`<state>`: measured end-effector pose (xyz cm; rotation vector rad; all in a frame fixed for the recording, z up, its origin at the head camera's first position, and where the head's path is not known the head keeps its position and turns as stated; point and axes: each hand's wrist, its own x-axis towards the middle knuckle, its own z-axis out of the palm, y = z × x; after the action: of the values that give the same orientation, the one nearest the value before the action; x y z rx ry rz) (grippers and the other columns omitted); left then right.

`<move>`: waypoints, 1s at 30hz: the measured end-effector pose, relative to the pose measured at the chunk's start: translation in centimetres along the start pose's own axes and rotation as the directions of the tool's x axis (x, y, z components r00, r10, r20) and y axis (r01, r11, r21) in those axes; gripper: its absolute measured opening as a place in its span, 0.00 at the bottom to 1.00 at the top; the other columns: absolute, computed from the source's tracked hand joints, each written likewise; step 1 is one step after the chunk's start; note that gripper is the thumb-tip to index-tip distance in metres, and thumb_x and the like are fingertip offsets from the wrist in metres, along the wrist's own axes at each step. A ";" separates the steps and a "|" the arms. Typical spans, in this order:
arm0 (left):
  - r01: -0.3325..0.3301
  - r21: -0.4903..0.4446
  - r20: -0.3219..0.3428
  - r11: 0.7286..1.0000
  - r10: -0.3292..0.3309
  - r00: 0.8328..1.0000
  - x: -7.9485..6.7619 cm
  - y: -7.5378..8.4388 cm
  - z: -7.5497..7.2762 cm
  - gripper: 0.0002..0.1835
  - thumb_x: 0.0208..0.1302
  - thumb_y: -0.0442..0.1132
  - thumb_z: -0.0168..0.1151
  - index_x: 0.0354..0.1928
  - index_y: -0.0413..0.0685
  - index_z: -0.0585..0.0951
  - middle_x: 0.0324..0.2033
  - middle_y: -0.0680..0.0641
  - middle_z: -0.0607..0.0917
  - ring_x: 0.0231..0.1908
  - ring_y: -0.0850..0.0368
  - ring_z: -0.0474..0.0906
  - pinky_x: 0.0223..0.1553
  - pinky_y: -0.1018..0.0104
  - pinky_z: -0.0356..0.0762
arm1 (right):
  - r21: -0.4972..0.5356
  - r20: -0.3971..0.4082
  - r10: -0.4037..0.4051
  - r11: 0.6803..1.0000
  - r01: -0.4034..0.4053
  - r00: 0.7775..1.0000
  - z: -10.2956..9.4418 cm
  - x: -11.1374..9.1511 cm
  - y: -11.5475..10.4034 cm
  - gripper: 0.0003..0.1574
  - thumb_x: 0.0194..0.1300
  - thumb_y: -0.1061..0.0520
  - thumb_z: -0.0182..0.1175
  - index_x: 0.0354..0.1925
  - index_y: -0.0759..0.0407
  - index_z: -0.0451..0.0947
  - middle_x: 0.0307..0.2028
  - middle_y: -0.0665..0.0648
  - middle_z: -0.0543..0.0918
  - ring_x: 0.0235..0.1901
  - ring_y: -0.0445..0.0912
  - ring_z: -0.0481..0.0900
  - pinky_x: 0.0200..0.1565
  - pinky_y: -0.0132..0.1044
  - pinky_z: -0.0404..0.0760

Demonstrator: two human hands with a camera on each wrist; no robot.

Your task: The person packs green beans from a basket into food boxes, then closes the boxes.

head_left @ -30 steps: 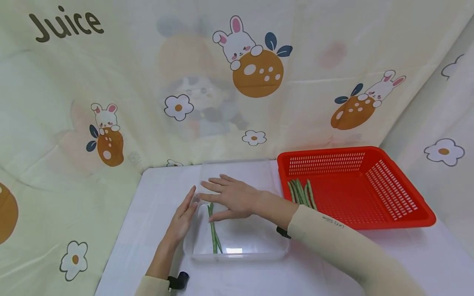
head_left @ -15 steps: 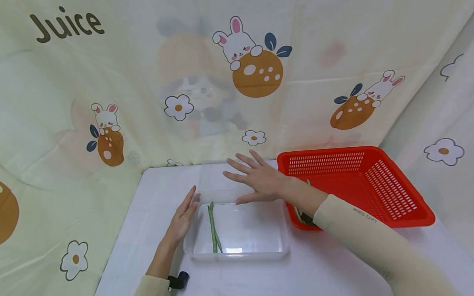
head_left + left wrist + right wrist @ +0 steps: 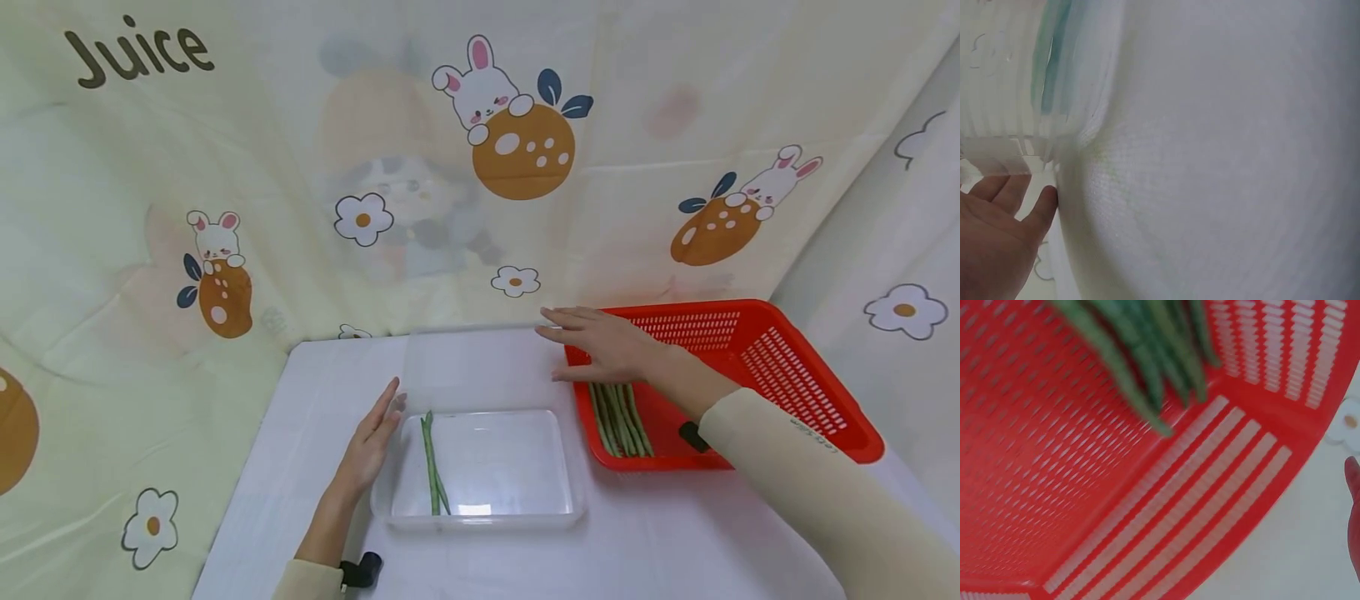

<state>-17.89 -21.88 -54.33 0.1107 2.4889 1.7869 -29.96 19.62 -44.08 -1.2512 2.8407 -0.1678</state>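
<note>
Two green beans (image 3: 431, 467) lie lengthwise in the left part of a clear plastic container (image 3: 502, 467). Against that container's left wall rests my left hand (image 3: 369, 437), fingers straight; the left wrist view shows its fingers (image 3: 1041, 212) beside the clear wall. My right hand (image 3: 615, 346) hovers over the left edge of a red basket (image 3: 813, 392), fingers spread and holding nothing. Under it, several green beans (image 3: 621, 421) lie side by side in the basket's left end. The right wrist view shows those beans (image 3: 1141, 356) from close up, near a basket corner.
A clear sheet-like lid or flap (image 3: 480, 358) lies behind the container, hard to make out. The table (image 3: 300, 467) has a white cover. A printed curtain (image 3: 420, 250) hangs along its back edge.
My right hand has moved right, from above the clear container to above the red basket, fingers staying extended. The left hand and the two beans in the container have stayed in place.
</note>
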 end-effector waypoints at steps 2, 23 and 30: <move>0.003 -0.001 -0.003 1.000 -0.003 1.000 0.0 0.0 0.0 0.30 0.85 0.47 0.43 0.84 0.61 0.53 0.83 0.54 0.53 0.84 0.50 0.41 0.81 0.41 0.42 | 0.005 0.005 0.048 0.999 -0.048 0.999 0.2 -0.6 0.9 0.54 0.65 0.25 0.63 0.81 0.39 0.58 0.82 0.53 0.56 0.81 0.55 0.54 0.73 0.60 0.69; 0.048 -0.075 -0.036 0.996 -0.050 0.998 -0.2 -0.5 0.3 0.28 0.85 0.48 0.43 0.82 0.65 0.57 0.80 0.46 0.63 0.81 0.45 0.55 0.80 0.38 0.45 | -0.093 0.062 -0.049 0.994 0.055 0.997 1.5 -3.5 4.9 0.38 0.57 0.44 0.79 0.65 0.47 0.82 0.69 0.59 0.77 0.70 0.59 0.73 0.60 0.58 0.82; 0.032 -0.072 -0.028 0.997 -0.034 0.999 -0.2 -0.4 0.4 0.28 0.85 0.49 0.43 0.82 0.65 0.57 0.79 0.45 0.64 0.80 0.44 0.56 0.79 0.37 0.45 | 0.073 0.325 -0.012 0.997 -0.013 0.946 1.8 -3.1 4.2 0.31 0.60 0.48 0.77 0.62 0.45 0.85 0.66 0.56 0.81 0.66 0.57 0.78 0.59 0.54 0.84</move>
<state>-17.68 -21.62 -54.81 0.0388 2.4283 1.8750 -30.84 24.54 -46.43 -1.1428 2.5293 -0.0584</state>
